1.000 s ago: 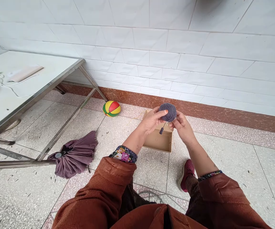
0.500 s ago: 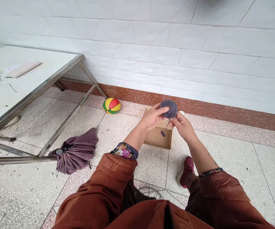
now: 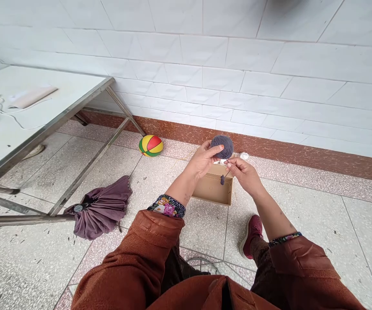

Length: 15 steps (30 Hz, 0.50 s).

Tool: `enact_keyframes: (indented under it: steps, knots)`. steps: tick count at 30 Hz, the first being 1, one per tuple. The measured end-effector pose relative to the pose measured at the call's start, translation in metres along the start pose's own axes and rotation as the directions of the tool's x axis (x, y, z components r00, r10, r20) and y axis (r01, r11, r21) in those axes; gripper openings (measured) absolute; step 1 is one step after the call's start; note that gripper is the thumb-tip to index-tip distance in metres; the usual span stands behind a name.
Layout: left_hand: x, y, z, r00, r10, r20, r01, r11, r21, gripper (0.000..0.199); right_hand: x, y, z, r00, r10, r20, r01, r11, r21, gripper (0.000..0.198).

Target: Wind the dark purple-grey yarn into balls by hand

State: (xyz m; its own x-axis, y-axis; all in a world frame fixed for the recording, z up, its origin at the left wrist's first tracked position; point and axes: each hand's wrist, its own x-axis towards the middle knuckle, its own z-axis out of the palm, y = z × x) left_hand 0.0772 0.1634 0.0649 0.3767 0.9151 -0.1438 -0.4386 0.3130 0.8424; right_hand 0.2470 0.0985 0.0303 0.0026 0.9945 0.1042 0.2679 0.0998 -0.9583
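Above an open cardboard box on a speckled floor, a person in a rust-brown coat holds up a ball of dark grey yarn, both arms stretched forward and down. The left hand grips it from the side, fingers clamped on the yarn and thumb laid across the near face. The right hand, just below and to the right, reaches inward with fingers pinched together on a thin strand; a small dark tuft dangles from it. Bare forearms slant toward each other from flowered cuffs. Near the brown skirting sits a round white object. At left, a red, yellow and green ball rests beside a metal leg of a white surface, with gathered purple cloth nearer the camera.
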Motion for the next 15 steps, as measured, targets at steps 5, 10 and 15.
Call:
enact_keyframes:
  steps: [5,10,15]
  knots:
    - [0.008,-0.005,-0.011,0.986,0.131,-0.107,-0.088,0.938,0.335,0.057,-0.003,-0.007,-0.006,0.999,-0.037,0.005,0.037,0.999,-0.017,0.026]
    - [0.005,-0.002,-0.015,0.980,0.193,0.047,-0.181,0.774,0.607,0.051,-0.002,-0.010,-0.009,0.999,-0.038,0.021,0.037,0.998,0.055,0.028]
    - [-0.005,0.008,-0.016,0.972,-0.019,0.234,-0.168,0.642,0.748,0.044,-0.001,-0.010,-0.009,0.997,-0.071,-0.016,0.071,0.997,-0.019,0.027]
